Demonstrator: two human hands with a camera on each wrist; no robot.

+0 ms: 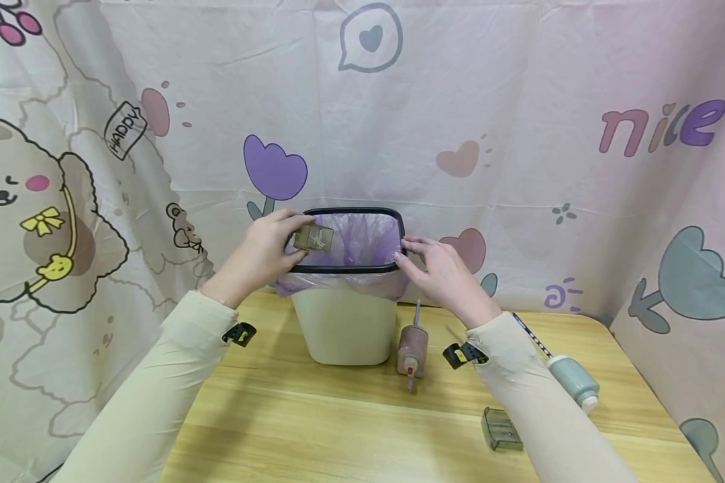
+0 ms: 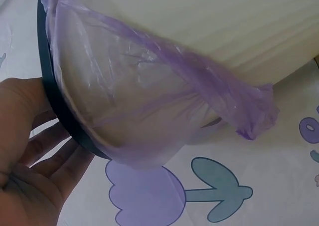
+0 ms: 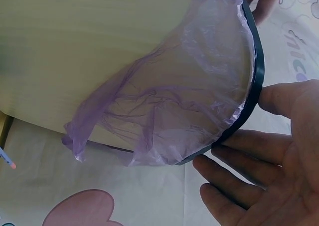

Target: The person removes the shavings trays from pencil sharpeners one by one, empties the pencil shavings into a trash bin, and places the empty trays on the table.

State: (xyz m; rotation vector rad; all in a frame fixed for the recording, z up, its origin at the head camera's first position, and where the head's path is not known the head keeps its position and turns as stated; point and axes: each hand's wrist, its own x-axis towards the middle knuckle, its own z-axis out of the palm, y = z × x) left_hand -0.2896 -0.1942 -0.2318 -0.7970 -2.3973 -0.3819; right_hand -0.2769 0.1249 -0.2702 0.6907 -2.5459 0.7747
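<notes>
A cream trash bin [image 1: 346, 329] with a black rim [image 1: 350, 270] stands at the back of the table, lined with a purple plastic bag [image 1: 368, 231]. My left hand [image 1: 268, 248] pinches a small smoky see-through box [image 1: 313, 237] over the left part of the bin's opening; pale bits show in it. In the left wrist view the rim hides that box. Against the right end of the rim, my right hand [image 1: 438, 272] rests its thumb and fingertips. Its extended fingers [image 3: 256, 146] show up close in the right wrist view.
Right of the bin lies a pinkish bottle [image 1: 412, 345] with a purple pencil [image 1: 417, 312] behind it. A teal bottle [image 1: 574, 379] and a striped pencil [image 1: 532, 335] lie farther right. Near my right forearm sits a smoky see-through case [image 1: 501, 429]. A printed curtain [image 1: 519, 80] hangs behind.
</notes>
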